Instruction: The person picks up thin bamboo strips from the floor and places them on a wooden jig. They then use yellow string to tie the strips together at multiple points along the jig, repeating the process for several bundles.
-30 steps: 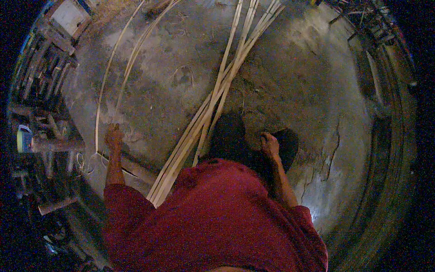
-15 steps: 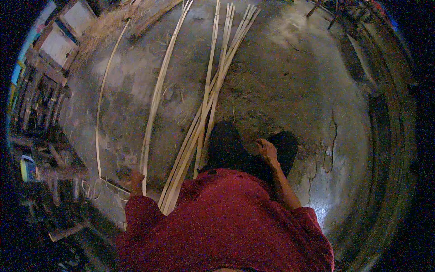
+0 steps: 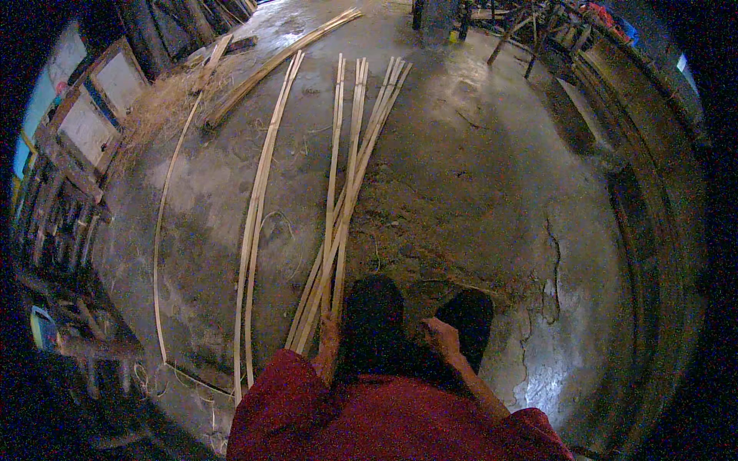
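Long pale strips that look like split bamboo lie on the floor in front of me. A crossed bundle of strips (image 3: 355, 184) runs down beside my left knee. My left hand (image 3: 328, 346) is at the bundle's near end, fingers closed around the end of a strip (image 3: 331, 253); they are dark and partly blurred. Further left lies a narrow group of strips (image 3: 257, 207), split apart at its near end. My right hand (image 3: 442, 338) is closed near my right knee; whatever it holds, if anything, is hidden.
One thin curved strip (image 3: 159, 253) lies at the far left, with thin cord loops (image 3: 150, 383) near its end. Beyond are a bundle of longer strips (image 3: 284, 65) and a heap of fibres (image 3: 161, 107). Wooden frames (image 3: 92, 131) line the left. The concrete floor (image 3: 477, 177) is cracked at right.
My left hand has moved right, from the left group of strips to the crossed bundle. That left group now shows a split near end. The view has tilted up, showing more floor beyond.
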A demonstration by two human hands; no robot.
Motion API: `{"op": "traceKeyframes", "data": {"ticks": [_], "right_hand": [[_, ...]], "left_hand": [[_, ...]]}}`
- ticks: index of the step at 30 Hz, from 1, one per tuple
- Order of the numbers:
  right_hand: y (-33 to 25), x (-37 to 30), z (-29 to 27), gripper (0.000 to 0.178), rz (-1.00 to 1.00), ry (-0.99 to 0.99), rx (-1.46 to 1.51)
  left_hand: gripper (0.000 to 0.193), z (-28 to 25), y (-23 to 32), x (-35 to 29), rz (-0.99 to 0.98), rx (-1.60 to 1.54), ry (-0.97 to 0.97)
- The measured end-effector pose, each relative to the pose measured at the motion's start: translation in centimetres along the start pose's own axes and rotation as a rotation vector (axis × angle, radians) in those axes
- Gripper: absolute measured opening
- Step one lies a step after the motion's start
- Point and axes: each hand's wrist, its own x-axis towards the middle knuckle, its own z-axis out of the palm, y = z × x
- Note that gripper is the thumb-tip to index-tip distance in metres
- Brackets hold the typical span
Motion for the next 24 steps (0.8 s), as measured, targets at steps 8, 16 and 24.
{"op": "traceKeyframes", "data": {"ticks": [8,16,24], "right_hand": [[-1.9,-1.3,1.0,0.033,-0.131,-0.006,0.046],[-3.2,0.0,-0.5,0.036,-0.095,-0.117,0.043],[-3.9,-0.4,-0.1,0.028,0.074,-0.156,0.378]], "left_hand": [[0.029,0.4,-0.3,-1.4,-0.020,-0.062,0.053],[0.027,-1.4,1.6,0.1,-0.032,-0.153,0.132],[0.025,-9.9,8.4,-3.1,0.259,-0.498,0.296]]}}
